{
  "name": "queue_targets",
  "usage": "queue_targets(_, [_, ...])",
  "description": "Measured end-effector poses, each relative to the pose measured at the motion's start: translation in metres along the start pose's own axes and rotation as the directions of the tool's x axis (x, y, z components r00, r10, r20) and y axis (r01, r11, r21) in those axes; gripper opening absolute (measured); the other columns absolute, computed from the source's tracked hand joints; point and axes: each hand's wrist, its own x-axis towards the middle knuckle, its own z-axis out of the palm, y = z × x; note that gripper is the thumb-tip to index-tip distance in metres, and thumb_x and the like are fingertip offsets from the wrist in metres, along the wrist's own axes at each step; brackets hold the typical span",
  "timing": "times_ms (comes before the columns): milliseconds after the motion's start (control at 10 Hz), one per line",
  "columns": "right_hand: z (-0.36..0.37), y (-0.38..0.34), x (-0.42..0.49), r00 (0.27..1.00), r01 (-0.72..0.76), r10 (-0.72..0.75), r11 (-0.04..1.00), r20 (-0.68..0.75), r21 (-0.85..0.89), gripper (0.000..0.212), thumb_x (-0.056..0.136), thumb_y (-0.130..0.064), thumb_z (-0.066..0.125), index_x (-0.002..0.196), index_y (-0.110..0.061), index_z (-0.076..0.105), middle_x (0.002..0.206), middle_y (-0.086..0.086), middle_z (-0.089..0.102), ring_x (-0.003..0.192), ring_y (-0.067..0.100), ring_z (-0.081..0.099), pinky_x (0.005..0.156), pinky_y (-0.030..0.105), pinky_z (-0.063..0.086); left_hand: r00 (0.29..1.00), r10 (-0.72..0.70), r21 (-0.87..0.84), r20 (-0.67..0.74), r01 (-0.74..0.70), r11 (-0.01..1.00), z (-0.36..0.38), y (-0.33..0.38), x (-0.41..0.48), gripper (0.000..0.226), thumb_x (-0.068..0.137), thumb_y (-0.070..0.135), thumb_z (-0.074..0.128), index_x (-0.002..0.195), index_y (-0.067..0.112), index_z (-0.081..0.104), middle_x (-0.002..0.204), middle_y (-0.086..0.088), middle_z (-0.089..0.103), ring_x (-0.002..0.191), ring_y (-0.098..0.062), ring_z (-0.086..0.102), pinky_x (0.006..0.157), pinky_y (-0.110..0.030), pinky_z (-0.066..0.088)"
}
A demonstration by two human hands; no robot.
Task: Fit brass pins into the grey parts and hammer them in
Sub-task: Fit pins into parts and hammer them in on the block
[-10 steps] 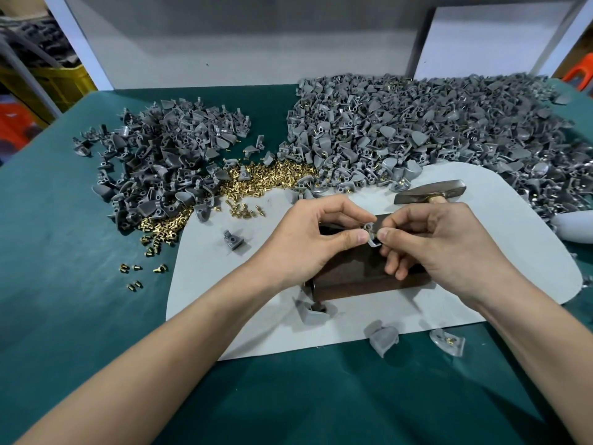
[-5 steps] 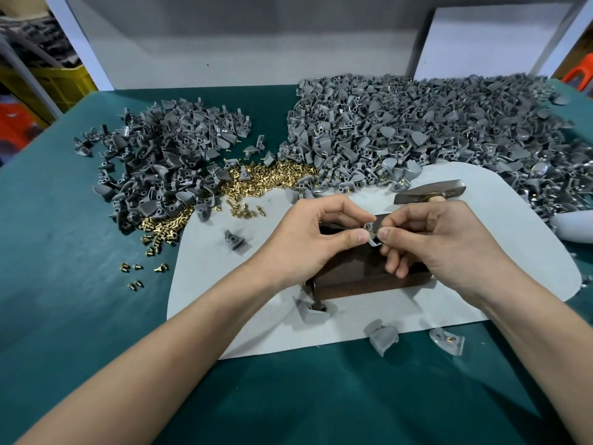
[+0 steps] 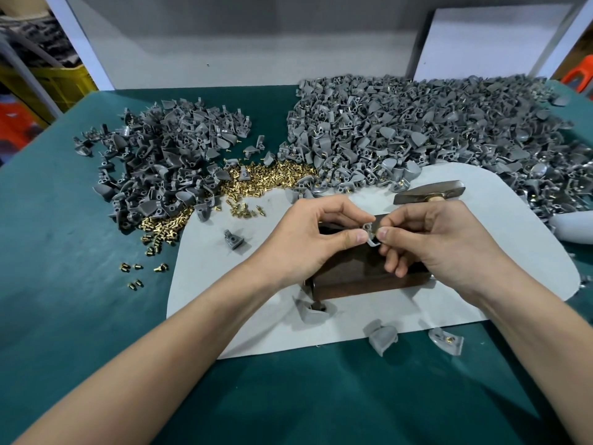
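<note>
Both hands meet over a dark brown block [image 3: 359,277] on the white mat [image 3: 500,207]. My left hand [image 3: 308,239] pinches a small grey part [image 3: 369,232] between thumb and forefinger. My right hand [image 3: 430,242] pinches the same part from the other side; any pin in its fingers is hidden. A hammer [image 3: 430,192] lies just behind my right hand. Brass pins [image 3: 266,178] are heaped at the mat's far left corner.
A heap of grey parts [image 3: 160,168] lies at the back left and a larger heap [image 3: 433,130] at the back right. Loose grey parts [image 3: 382,338] sit by the mat's near edge, one [image 3: 234,240] left of my hand. A few stray pins [image 3: 138,274] dot the green tabletop.
</note>
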Motion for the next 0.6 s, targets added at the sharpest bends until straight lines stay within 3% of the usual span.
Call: queue_targets(600, [-0.0026,0.0031,-0.0006,0.998,0.049,-0.048,0.997,0.033,-0.057,0.012,0.085,0.004,0.061,0.074,0.0,0.063,0.054,0.009,0.064,0.041,0.014,0.058,0.041,0.018,0.046,1.0,-0.008,-0.007,0.004,0.008,1.0,0.0001,0.0001,0.0002,0.018,0.082,0.0,0.069,0.087,0.017,0.066,0.086,0.009,0.068,0.082,0.006,0.063,0.079,-0.009,0.045])
